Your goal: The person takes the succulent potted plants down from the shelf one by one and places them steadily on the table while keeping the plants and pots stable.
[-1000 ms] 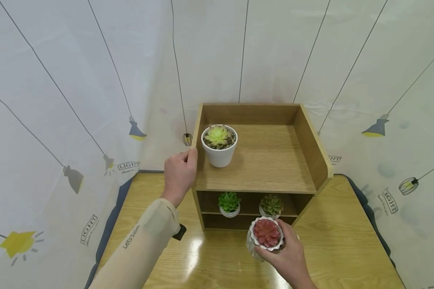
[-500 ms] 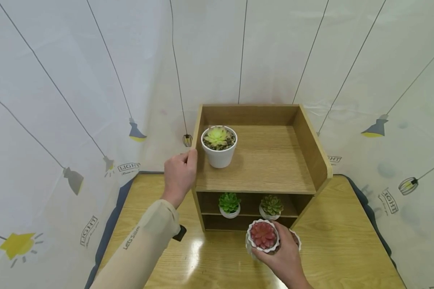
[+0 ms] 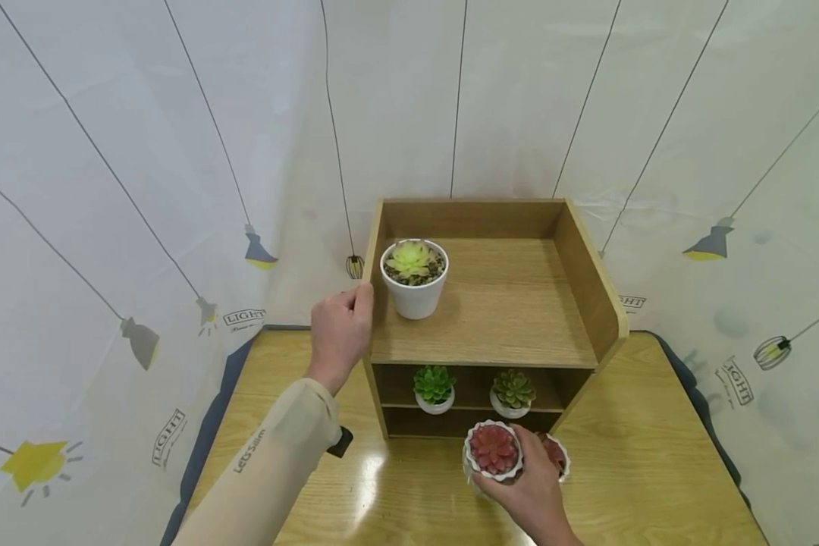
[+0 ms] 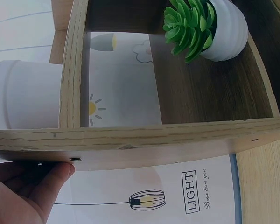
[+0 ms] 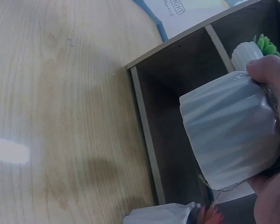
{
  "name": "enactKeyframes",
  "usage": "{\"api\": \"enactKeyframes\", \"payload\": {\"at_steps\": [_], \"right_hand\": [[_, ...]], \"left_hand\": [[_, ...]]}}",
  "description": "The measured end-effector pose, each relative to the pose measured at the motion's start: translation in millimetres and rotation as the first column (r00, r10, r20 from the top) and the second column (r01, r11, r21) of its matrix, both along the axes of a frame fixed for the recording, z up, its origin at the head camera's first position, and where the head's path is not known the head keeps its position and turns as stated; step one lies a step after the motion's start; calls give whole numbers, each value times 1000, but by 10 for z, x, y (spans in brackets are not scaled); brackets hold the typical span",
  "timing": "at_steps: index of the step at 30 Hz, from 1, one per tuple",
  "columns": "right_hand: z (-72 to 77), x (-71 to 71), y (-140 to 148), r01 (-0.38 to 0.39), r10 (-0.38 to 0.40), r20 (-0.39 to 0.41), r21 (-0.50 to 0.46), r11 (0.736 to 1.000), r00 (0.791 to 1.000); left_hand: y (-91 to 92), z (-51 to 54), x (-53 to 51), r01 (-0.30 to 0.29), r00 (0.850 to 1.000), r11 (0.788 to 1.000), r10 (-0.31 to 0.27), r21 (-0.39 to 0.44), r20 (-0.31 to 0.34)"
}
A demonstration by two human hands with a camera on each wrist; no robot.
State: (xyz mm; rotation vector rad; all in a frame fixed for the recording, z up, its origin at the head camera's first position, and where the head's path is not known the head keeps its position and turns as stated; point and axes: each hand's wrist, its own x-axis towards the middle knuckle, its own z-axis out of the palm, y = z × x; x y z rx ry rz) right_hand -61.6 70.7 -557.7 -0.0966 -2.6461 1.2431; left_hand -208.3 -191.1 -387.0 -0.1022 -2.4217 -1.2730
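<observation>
My right hand (image 3: 528, 485) holds a white ribbed pot (image 5: 231, 130) with a red succulent (image 3: 494, 449), thumb and fingers around its sides. It hangs in front of a wooden shelf unit (image 3: 505, 303). In the right wrist view, twine circles the pot near my fingers. Beyond my hand, a second red succulent in a scalloped white pot (image 5: 158, 215) is partly hidden. My left hand (image 3: 341, 330) is curled against the outside of the unit's left panel (image 4: 177, 135). Thumb and fingers show only on the outer face; some fingertips are hidden.
On the unit's top board stands a yellow-green succulent in a white pot (image 3: 416, 296). The shelf below bears a bright green succulent (image 3: 434, 385) and a darker green one (image 3: 514, 389). A wooden table (image 3: 641, 455) lies beneath, with printed sheeting (image 3: 519, 91) behind.
My right hand has moved slightly left and nearer to me with the potted red succulent. More of the second red succulent shows now. The left hand stays against the panel.
</observation>
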Motion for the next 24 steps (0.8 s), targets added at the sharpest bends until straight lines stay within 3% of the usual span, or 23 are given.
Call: {"api": "enactKeyframes", "payload": {"at_steps": [12,24], "right_hand": [[-204,-25,-10,-1,1,-32,6,1000,999],[-349,-48,-62,3,-4,23,9,1000,1000]], "left_hand": [[4,12,12,-3,1000,1000,3,4,2],[11,20,10,-8,1000,1000,8,-1,-14]]}}
